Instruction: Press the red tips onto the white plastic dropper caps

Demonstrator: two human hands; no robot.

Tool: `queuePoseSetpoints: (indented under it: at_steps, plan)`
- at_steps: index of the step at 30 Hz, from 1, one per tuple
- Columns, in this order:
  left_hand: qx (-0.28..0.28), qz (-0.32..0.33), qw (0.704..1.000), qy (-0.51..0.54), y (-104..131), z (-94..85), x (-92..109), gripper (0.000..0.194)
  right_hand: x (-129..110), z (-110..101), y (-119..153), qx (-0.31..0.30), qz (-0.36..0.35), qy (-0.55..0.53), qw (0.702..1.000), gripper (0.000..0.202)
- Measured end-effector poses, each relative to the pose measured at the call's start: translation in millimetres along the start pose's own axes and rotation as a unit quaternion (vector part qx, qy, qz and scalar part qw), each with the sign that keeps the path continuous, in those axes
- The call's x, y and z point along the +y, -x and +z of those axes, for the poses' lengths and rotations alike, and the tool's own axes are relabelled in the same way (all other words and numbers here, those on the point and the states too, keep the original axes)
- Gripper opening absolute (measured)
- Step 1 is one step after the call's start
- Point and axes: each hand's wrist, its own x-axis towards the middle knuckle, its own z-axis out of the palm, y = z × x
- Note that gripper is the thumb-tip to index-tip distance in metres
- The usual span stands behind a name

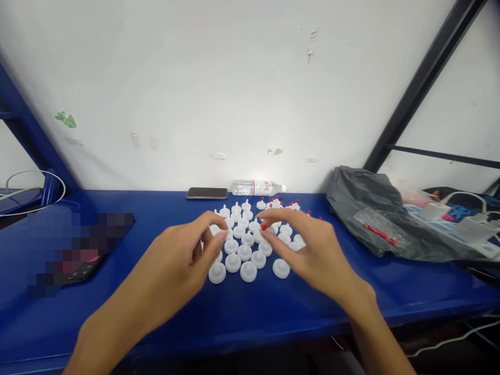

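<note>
Several white plastic nozzle caps (244,252) stand upright, spout up, in rough rows on the blue table. At the back right of the group, other white caps carry small red tips (277,199) on their spouts. My left hand (177,252) hovers over the left side of the group, thumb and forefinger closed in a pinch; what lies between them, if anything, is hard to see against the white caps. Over the right side, my right hand (318,250) pinches a small red tip (263,227) between thumb and forefinger. It partly hides the caps behind it.
Against the wall lie a phone (207,193) and a clear plastic bottle (255,187) on its side. A grey plastic bag (359,208) sits at right, with a clear bag of red pieces (380,234) on it. A dark, partly blurred-out object (84,268) lies left on the blue table (242,312).
</note>
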Motion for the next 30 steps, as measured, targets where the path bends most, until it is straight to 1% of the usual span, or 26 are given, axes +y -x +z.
queuePoseSetpoints:
  at_steps: [2,4,7,10,12,14,16,18,21,23,24,26,30]
  plan:
    - [-0.019,0.040,0.999,0.001,2,9.3,9,0.031,-10,4,2,-0.049,-0.021,-0.011,0.999,0.038]
    - [-0.031,0.068,0.997,-0.009,2,16.8,13,0.032,-19,8,3,-0.084,-0.046,-0.004,0.995,0.044]
    - [-0.039,0.088,0.995,-0.001,1,22.0,14,0.038,-26,9,3,-0.106,-0.074,0.023,0.991,0.048]
    - [-0.024,0.098,0.995,0.026,-1,20.3,13,0.035,-28,7,2,-0.094,-0.070,0.016,0.993,0.047]
    - [0.009,0.104,0.994,0.033,-1,17.3,14,0.033,-28,5,2,-0.086,-0.051,0.001,0.995,0.048]
    - [0.043,0.105,0.993,0.039,-1,14.6,14,0.034,-26,5,2,-0.073,-0.040,-0.003,0.997,0.047]
    - [0.061,0.103,0.992,0.045,-1,13.1,15,0.036,-24,6,3,-0.054,-0.043,0.000,0.998,0.041]
    - [0.053,0.104,0.992,0.046,-1,13.3,15,0.035,-22,9,4,-0.037,-0.055,-0.003,0.998,0.036]
    - [0.014,0.130,0.990,0.046,-1,15.6,14,0.032,-22,12,4,-0.034,-0.067,-0.017,0.997,0.038]
    - [0.006,0.146,0.988,0.052,-1,17.0,14,0.032,-22,12,3,-0.031,-0.075,-0.021,0.996,0.039]
    - [0.010,0.144,0.988,0.057,0,17.2,14,0.034,-22,11,3,-0.029,-0.081,-0.013,0.996,0.037]
    - [0.013,0.118,0.990,0.075,0,16.9,16,0.038,-22,7,1,-0.028,-0.104,0.026,0.994,0.032]
    - [-0.004,0.052,0.985,0.166,4,17.9,26,0.049,-25,-5,-1,-0.028,-0.158,0.154,0.975,0.025]
